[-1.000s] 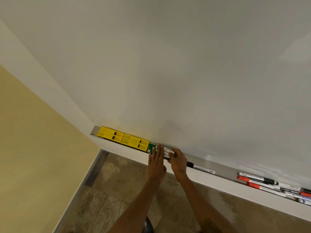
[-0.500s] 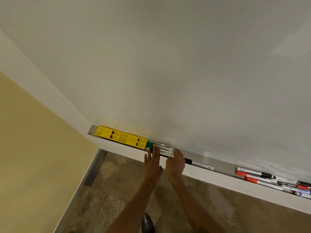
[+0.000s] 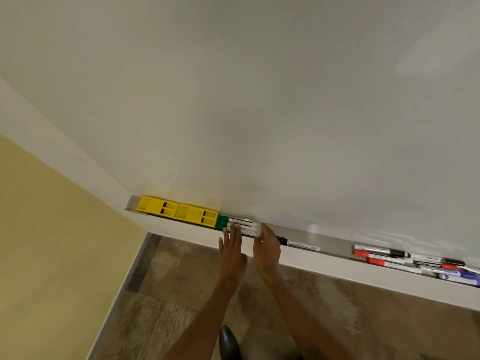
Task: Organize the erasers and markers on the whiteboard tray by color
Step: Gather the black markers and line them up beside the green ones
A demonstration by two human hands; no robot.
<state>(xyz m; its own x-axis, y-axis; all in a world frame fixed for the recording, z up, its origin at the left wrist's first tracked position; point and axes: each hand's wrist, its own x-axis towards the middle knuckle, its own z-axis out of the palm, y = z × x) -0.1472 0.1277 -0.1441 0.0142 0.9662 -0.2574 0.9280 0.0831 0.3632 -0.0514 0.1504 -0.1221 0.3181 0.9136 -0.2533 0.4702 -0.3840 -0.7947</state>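
Two yellow erasers point(image 3: 179, 211) lie end to end at the left end of the whiteboard tray point(image 3: 335, 241). Right beside them lie three green-capped markers point(image 3: 239, 225) side by side. My left hand point(image 3: 232, 249) is flat, fingers apart, fingertips touching the front of those markers. My right hand point(image 3: 267, 245) presses against their right ends, fingers together, holding nothing. A black-capped marker point(image 3: 298, 243) lies just right of my right hand. Further right sits a mixed pile of red, black and blue markers point(image 3: 415, 263).
The whiteboard point(image 3: 259, 100) fills the upper view. A yellow wall point(image 3: 52, 242) stands to the left, with patterned carpet point(image 3: 168, 294) below. A dark shoe point(image 3: 228, 341) shows at the bottom.
Both hands slid slightly left along the tray, and the green markers now sit tight against the yellow erasers. The right hand went from curled over the markers to flat against their ends.
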